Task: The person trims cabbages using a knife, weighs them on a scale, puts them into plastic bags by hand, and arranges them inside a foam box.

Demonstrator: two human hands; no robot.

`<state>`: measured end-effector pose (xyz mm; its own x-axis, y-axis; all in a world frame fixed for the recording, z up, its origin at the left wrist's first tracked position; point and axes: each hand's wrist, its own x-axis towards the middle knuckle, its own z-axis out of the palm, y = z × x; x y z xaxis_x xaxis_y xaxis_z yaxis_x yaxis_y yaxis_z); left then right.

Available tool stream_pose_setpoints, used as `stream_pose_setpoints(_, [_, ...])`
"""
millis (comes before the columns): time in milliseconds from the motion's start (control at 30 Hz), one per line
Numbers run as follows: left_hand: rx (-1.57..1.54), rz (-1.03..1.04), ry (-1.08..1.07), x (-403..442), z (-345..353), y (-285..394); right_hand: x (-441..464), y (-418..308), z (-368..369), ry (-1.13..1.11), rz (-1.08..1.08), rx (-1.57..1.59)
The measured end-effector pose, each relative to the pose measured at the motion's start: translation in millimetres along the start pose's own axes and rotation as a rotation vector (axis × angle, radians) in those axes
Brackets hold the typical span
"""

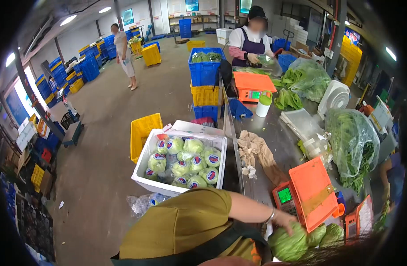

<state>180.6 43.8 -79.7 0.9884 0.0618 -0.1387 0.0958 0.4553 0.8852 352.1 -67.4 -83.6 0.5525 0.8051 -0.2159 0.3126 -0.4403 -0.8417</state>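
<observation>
My left hand [287, 221] reaches in from the left with a bracelet at the wrist, its curved fingers pressed on top of a large green cabbage [287, 244]. Two more cabbages [332, 236] lie to the right of it. Just above the hand stands an orange scale [313, 190] with a lit green display and a tilted orange pan. My right hand is not in view. A white foam box [214, 191] at the centre holds several round wrapped cabbages [180, 167] with blue and red labels.
Across the metal table [268, 133], a person in an apron [253, 42] handles greens near another orange scale [253, 82]. A beige cloth [260, 153], a green-lidded bottle [264, 105] and bagged vegetables [352, 144] lie about. Stacked crates [205, 73] stand beside the table; another person [123, 53] stands farther back.
</observation>
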Motion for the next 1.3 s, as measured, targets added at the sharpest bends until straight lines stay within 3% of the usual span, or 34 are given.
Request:
stream_pose_setpoints(67, [0.045,-0.155,-0.062,4,12,-39,-18,4,-8,0.036,0.036,0.148])
stream_pose_setpoints(100, [-0.081,-0.237,0.104,-19,39,-34,-27,7,-16,0.055,0.053,0.226])
stream_pose_setpoints(300, [0.214,-0.289,0.301,9,64,-84,-98,19,-89,0.143,0.065,0.697])
stream_pose_setpoints(400, [0.001,-0.189,0.110,16,72,-109,-136,15,-126,0.125,0.011,0.876])
stream_pose_setpoints(467, [0.422,-0.174,0.124,17,69,-115,-133,-10,-116,0.042,-0.021,0.882])
stream_pose_setpoints(500, [0.663,-0.171,0.178,10,67,-114,-132,-41,-95,0.076,-0.002,0.745])
stream_pose_setpoints(567, [0.821,-0.050,0.252,1,50,-126,-88,-53,-53,-0.262,-0.033,0.864])
stream_pose_setpoints(633, [0.759,0.008,0.297,-38,36,-117,-56,-83,6,-0.466,0.081,0.888])
stream_pose_setpoints(667, [0.710,0.039,0.318,-56,26,-114,-35,-88,43,-0.480,0.078,0.878])
stream_pose_setpoints(700, [0.611,0.079,0.208,-92,19,-89,-54,-138,72,-0.429,0.241,0.725])
stream_pose_setpoints(733, [0.496,0.080,0.374,-145,38,-55,1,-101,112,-0.496,0.273,0.756])
stream_pose_setpoints(767, [0.569,0.094,0.456,-173,25,-65,8,-112,143,-0.688,0.291,0.923])
stream_pose_setpoints(800, [0.283,0.179,0.576,-195,0,-112,24,-114,173,-0.686,0.297,0.941])
stream_pose_setpoints(833, [0.301,0.163,0.653,-238,1,-118,40,-117,198,-0.611,0.336,0.923])
stream_pose_setpoints(867, [0.092,0.070,0.767,-275,5,-129,55,-119,221,-0.539,0.374,0.904])
stream_pose_setpoints(900, [0.092,0.096,0.907,-308,7,-156,70,-117,238,-0.549,0.353,0.935])
stream_pose_setpoints(933, [0.243,-0.007,1.048,-343,19,-169,87,-113,249,-0.552,0.335,0.967])
stream_pose_setpoints(967, [0.196,-0.075,1.184,-368,25,-206,94,-110,257,-0.547,0.321,0.998])
stream_pose_setpoints(1067, [-0.085,-0.177,1.466,-410,75,-260,68,-110,240,-0.481,0.047,0.557])
stream_pose_setpoints(1133, [-0.275,-0.138,1.583,-415,92,-316,71,-74,223,-0.467,-0.452,0.016])
stream_pose_setpoints(1167, [-0.262,-0.194,1.611,-411,98,-335,33,-94,188,-0.464,-0.675,-0.376])
stream_pose_setpoints(1200, [-0.255,-0.246,1.642,-401,107,-333,23,-72,172,-0.349,-0.788,-0.582])
stream_pose_setpoints(1233, [0.148,-0.463,1.635,-396,98,-360,-30,-94,149,-0.238,-0.744,-0.717])
stream_pose_setpoints(1267, [0.162,-0.505,1.530,-388,109,-310,-36,-82,135,-0.292,-0.523,-0.973])
stream_pose_setpoints(1300, [0.312,-0.483,1.438,-388,96,-326,-43,-75,126,-0.340,-0.439,-1.104])
